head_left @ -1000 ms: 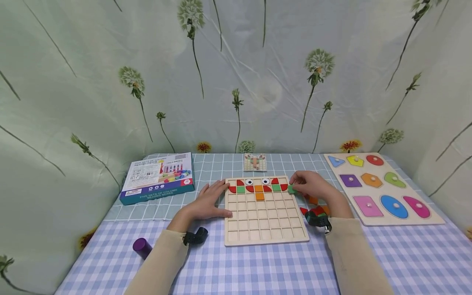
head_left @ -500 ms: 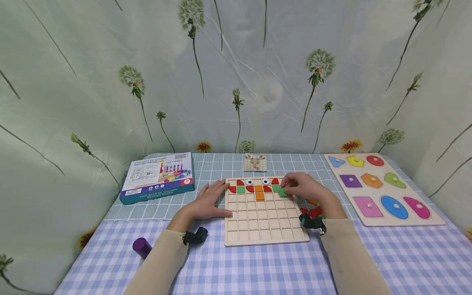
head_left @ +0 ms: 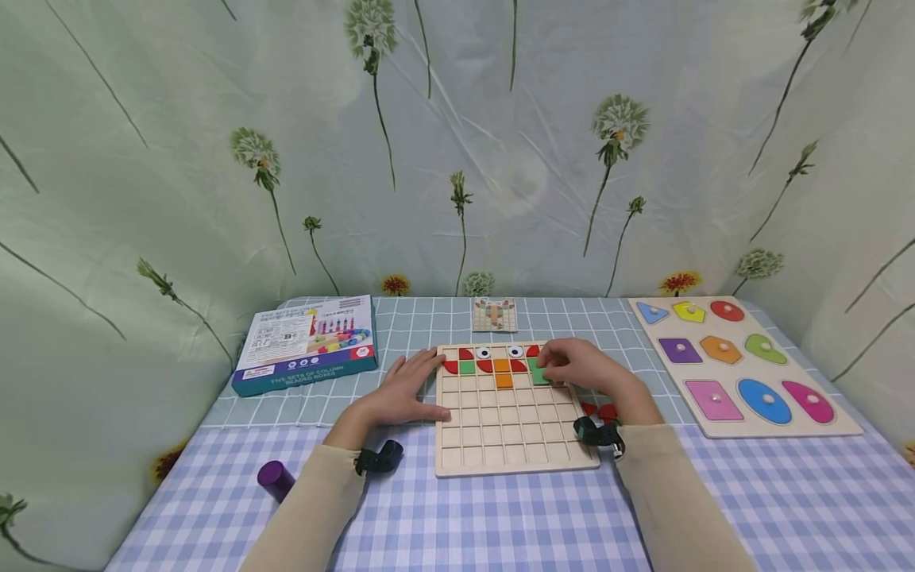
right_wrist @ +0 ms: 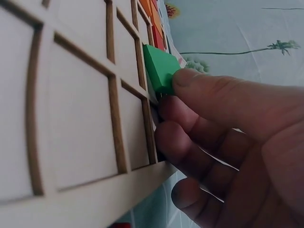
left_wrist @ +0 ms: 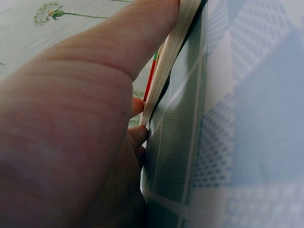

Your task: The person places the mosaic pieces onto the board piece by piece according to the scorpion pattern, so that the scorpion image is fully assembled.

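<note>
A wooden grid board point(head_left: 493, 458) lies flat, its top rows partly filled with red, green and orange tiles and two eye tiles point(head_left: 515, 352). My right hand point(head_left: 589, 367) pinches a green square tile point(right_wrist: 160, 69) over the board's upper right part, just below another green tile. In the right wrist view the thumb presses that tile's face, which stands tilted at a cell, with the other fingers curled beneath. My left hand point(head_left: 402, 395) rests spread along the board's left edge; in the left wrist view its thumb point(left_wrist: 152, 28) lies over the wooden rim.
Loose red pieces point(head_left: 608, 412) lie right of the board, partly behind my right wrist. A small pattern card point(head_left: 495, 316) is behind the board. A shape puzzle point(head_left: 722, 421) lies far right, a boxed set point(head_left: 307, 345) far left, and a purple cylinder point(head_left: 275, 479) by my left forearm.
My right hand has moved left, carrying the green tile from the board's right edge to cells below the other green tile. My left hand has stayed put.
</note>
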`<state>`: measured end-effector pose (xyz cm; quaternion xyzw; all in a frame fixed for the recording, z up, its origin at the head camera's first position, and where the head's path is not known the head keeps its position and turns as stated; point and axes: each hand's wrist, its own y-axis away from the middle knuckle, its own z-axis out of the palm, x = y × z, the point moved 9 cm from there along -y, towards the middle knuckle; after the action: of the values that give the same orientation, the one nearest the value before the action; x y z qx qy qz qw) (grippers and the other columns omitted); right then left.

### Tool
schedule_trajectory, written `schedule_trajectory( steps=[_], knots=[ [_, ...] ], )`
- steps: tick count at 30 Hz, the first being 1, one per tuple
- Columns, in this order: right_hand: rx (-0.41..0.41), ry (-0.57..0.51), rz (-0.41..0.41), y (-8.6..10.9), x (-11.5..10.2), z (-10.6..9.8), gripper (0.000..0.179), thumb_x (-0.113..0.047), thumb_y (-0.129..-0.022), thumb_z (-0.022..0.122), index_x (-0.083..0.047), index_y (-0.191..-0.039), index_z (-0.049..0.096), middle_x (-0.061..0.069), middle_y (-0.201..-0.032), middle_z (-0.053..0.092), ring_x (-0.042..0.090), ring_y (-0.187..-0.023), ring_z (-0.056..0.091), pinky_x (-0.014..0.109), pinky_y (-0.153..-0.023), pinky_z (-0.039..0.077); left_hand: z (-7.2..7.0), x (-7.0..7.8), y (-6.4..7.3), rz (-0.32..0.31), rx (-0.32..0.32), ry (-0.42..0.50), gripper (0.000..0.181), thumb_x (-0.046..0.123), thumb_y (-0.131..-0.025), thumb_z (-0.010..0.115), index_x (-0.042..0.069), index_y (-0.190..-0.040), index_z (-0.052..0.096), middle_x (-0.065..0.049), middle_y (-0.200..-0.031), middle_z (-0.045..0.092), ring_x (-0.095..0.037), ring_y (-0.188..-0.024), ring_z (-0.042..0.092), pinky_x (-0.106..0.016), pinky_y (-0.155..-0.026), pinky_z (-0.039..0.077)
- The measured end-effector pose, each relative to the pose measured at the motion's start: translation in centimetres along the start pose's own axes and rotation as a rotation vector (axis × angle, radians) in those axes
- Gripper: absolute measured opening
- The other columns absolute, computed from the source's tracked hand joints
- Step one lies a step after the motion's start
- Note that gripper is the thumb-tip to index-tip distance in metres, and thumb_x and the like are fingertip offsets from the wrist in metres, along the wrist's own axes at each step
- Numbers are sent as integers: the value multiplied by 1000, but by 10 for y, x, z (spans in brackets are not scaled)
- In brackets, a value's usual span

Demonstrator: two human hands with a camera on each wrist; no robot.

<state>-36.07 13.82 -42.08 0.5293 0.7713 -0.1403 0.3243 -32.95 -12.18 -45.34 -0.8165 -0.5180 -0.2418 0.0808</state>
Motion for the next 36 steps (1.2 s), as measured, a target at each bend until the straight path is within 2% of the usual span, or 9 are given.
schedule_trajectory(
  steps=[6, 23, 36],
  knots=[
    [5, 38, -30, 0, -3, 0, 7, -8, -92, 68, -9, -98, 69, 3, -87, 65, 16, -80, 54, 29, -72, 47, 0, 0, 1, 3, 1, 4, 105, 62, -80, 74, 19, -161, 22, -4, -170, 14, -25, -158, 7, -52, -128, -2],
    [27, 74, -25, -3, -3, 3, 6, -7, -92, 68, -12, -94, 70, 2, -81, 60, 17, -77, 52, 28, -68, 44, 0, -1, 0, 4, 5, -2, 106, 63, -79, 74, 19, -161, 23, -4, -170, 13, -25, -158, 7, -52, -128, -2],
    [34, 103, -30, -3, -11, 4, 6, -11, -92, 70, -13, -97, 70, 1, -79, 56, 16, -77, 50, 29, -68, 41, 0, 0, 0, 10, 5, 6, 105, 62, -80, 74, 18, -160, 24, -5, -170, 14, -26, -158, 8, -53, -128, -2]
  ],
)
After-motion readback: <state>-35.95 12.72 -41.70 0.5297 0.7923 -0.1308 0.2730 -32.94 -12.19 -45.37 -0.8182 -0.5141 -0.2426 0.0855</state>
